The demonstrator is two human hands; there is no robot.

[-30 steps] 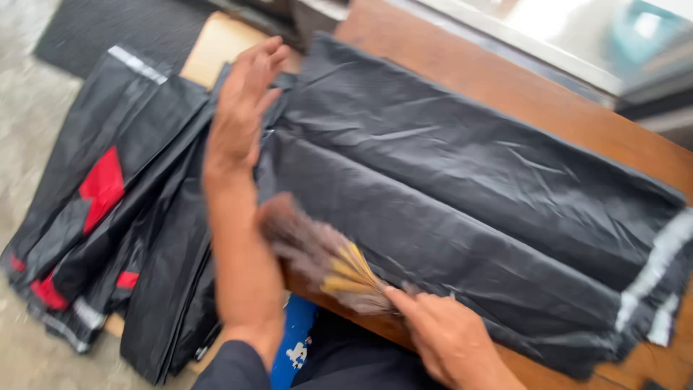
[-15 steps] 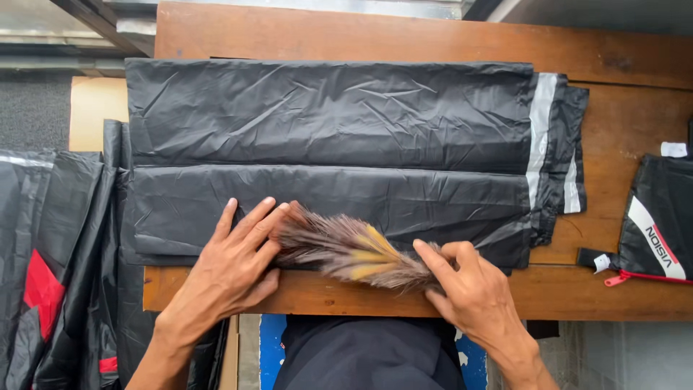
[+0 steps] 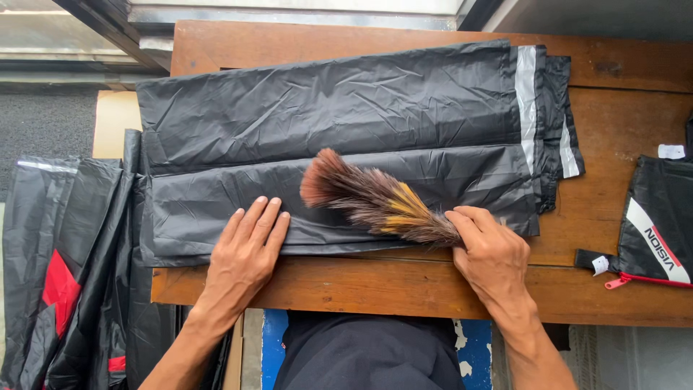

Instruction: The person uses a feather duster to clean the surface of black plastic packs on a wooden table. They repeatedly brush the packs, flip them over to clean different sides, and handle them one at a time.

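One head-worn camera looks steeply down, close over the wooden table (image 3: pixel 404 289).

At your far right on the desk (image 3: pixel 433 289) lies a black pouch (image 3: pixel 653 231) with a white diagonal stripe and red zip edge, a small white label (image 3: pixel 599 265) at its left corner, and another white tag (image 3: pixel 671 151) above it.

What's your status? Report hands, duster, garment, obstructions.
Left hand flat on folded black rain garment. Right hand gripping feather duster, plume on fabric. Nothing obstructing on wooden table.
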